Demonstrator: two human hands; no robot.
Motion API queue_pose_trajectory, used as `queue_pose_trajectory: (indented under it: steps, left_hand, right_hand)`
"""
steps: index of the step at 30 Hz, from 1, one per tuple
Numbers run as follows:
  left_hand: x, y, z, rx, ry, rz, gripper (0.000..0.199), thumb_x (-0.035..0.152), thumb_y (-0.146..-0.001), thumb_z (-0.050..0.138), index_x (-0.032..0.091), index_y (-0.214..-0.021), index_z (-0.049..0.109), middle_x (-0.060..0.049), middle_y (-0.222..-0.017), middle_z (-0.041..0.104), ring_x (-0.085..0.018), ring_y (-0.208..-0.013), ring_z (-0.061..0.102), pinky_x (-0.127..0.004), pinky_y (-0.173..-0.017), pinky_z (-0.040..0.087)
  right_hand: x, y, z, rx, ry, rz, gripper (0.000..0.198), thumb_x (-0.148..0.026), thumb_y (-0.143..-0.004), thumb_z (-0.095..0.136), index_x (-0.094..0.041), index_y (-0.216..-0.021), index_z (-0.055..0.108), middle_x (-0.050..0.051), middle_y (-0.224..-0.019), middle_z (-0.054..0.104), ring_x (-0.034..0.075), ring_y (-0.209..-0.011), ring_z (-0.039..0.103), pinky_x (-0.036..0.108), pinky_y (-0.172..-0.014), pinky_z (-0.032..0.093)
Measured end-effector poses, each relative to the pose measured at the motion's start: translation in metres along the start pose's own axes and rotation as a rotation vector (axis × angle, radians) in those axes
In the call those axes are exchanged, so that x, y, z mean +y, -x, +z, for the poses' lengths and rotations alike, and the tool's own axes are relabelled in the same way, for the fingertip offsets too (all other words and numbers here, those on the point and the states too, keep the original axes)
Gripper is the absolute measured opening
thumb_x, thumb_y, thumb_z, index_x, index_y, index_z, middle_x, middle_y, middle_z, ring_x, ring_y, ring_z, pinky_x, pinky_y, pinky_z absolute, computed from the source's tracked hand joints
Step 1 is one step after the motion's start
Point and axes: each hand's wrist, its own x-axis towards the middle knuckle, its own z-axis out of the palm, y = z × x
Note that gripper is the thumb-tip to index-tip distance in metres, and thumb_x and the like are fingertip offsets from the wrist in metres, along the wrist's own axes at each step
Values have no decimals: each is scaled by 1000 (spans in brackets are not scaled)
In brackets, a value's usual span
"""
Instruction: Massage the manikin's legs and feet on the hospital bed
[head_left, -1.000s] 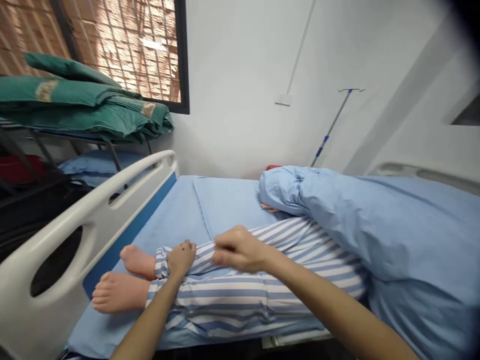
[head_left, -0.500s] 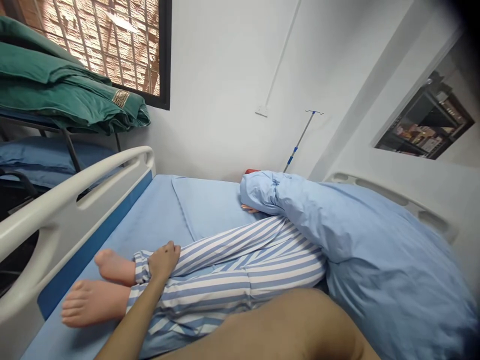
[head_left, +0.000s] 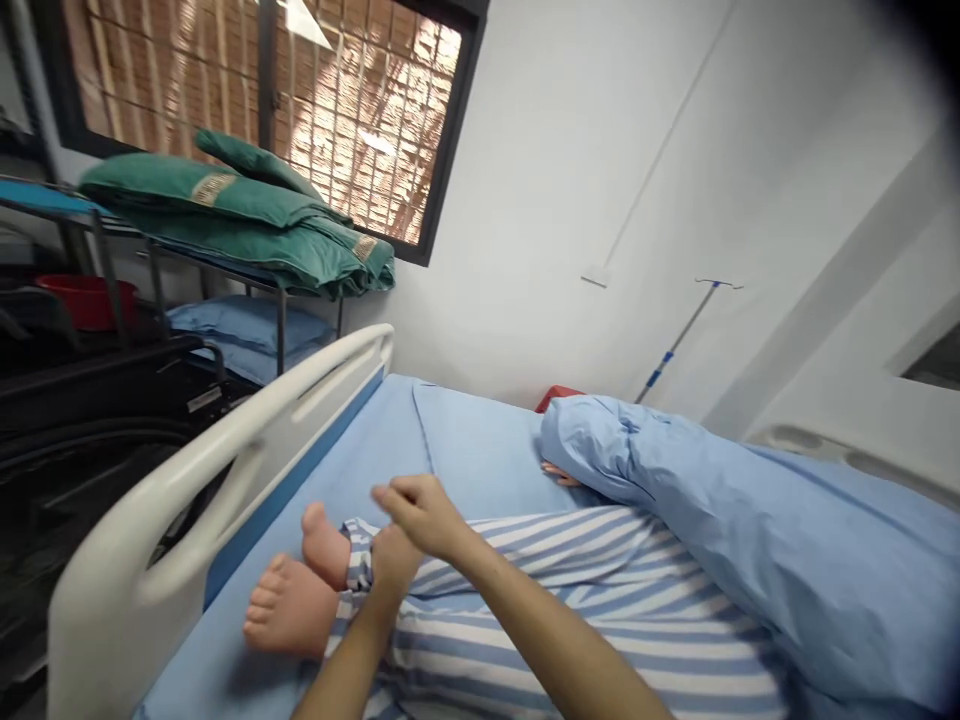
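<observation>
A manikin lies on the bed in blue-and-white striped trousers, its near foot and far foot bare. My left hand is at the trouser cuffs just above the ankles, its fingers curled down over the cloth and partly hidden. Just over it and slightly to the right is my right hand, fingers apart and loosely bent, with nothing visible in them. Whether the two hands touch I cannot tell. A blue quilt covers the upper body; the manikin's hand shows from under its edge.
A cream bed end board stands beyond the feet. Behind it are a black wheelchair, a rack with green folded bedding and a red basin. A drip pole rises by the wall. Something red shows past the far bed edge.
My right arm, bent across the foreground before, has stretched out so its hand is beside my left hand. My left hand stays at the trouser cuffs. The view has swung left.
</observation>
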Motion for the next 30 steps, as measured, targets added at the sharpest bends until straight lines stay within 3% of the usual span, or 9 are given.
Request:
queue_pose_trajectory:
  steps: [2, 5, 9, 17, 22, 27, 30]
  left_hand:
    - [-3, -3, 7, 46, -18, 22, 29, 19, -75, 32, 14, -78, 60, -11, -77, 60, -21, -76, 54, -31, -67, 37]
    - [-6, -7, 16, 40, -16, 3, 30, 20, -76, 31, 15, -80, 60, -10, -76, 61, -20, -73, 56, -30, -64, 38]
    - [-6, -9, 20, 63, -56, 0, 28, 16, -77, 29, 16, -85, 56, -9, -77, 60, -18, -74, 56, -29, -65, 38]
    - [-5, -6, 19, 40, -10, 14, 25, 17, -76, 30, 16, -85, 54, -8, -79, 60, -18, -75, 55, -28, -65, 36]
    - [-16, -25, -6, -18, 161, -92, 26, 28, -75, 34, 16, -72, 56, -7, -74, 60, -14, -67, 53, -24, -58, 33]
    - [-13, -54, -39, 108, 289, -93, 25, 32, -72, 36, 16, -64, 53, 1, -60, 54, -8, -56, 45, -19, -50, 28]
    - [-7, -56, -34, 150, 372, -87, 27, 31, -74, 33, 16, -61, 51, 3, -55, 50, -7, -53, 42, -18, -47, 27]
  right_hand:
    - [45, -12, 16, 162, 26, 121, 43, -42, -80, 30, -15, -47, 34, -6, -45, 28, 4, -45, 27, 18, -44, 20]
    - [110, -14, 50, 289, 143, 246, 41, -39, -77, 33, -16, -44, 33, -5, -42, 30, 6, -45, 28, 20, -45, 19]
    - [161, -1, 75, 406, 235, 406, 41, -36, -79, 27, -17, -45, 39, -3, -42, 38, 8, -44, 30, 22, -46, 20]
    - [163, 7, 74, 443, 365, 408, 44, -34, -81, 23, -17, -49, 47, 1, -46, 51, 9, -43, 36, 23, -47, 20]
    - [161, 10, 73, 460, 346, 407, 44, -34, -82, 23, -17, -50, 48, 2, -50, 54, 9, -47, 41, 23, -49, 21]
    - [159, 12, 73, 448, 327, 398, 45, -35, -82, 22, -16, -50, 48, 1, -48, 52, 9, -47, 40, 23, -49, 21]
    - [158, 12, 72, 451, 314, 404, 46, -36, -82, 21, -16, -50, 49, 2, -48, 52, 10, -46, 41, 23, -49, 21]
